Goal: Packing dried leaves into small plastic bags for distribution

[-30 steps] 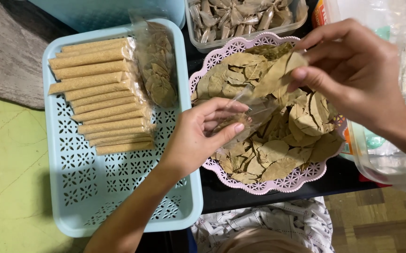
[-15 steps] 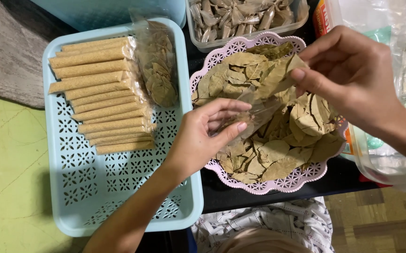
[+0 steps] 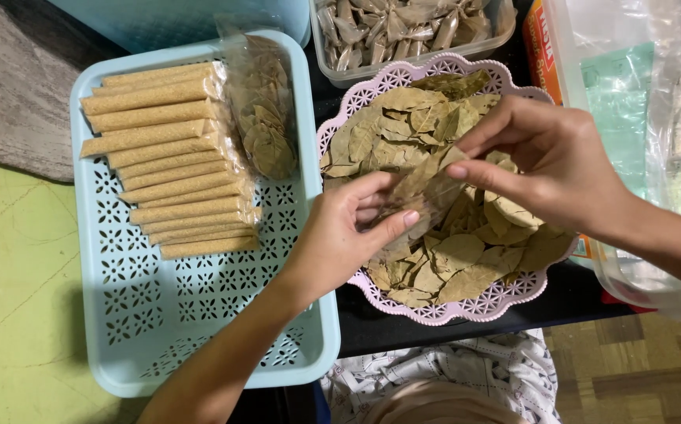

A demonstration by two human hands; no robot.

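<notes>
My left hand (image 3: 340, 235) holds a small clear plastic bag (image 3: 427, 200) open over a pink lace-edged basket (image 3: 466, 310) heaped with dried bay leaves (image 3: 466, 259). My right hand (image 3: 548, 165) pinches a dried leaf (image 3: 423, 169) and has its tip inside the bag's mouth. Both hands are over the middle of the basket, almost touching.
A light blue perforated tray (image 3: 167, 314) on the left holds several long tan packets (image 3: 167, 157) and a filled clear bag of leaves (image 3: 266, 106). A clear tub of wrapped pieces (image 3: 403, 31) stands behind the basket. Clear plastic containers (image 3: 639, 118) are at the right.
My right hand came down and to the left with the leaf, from above the basket's far right to the bag's mouth. My left hand stayed nearly still.
</notes>
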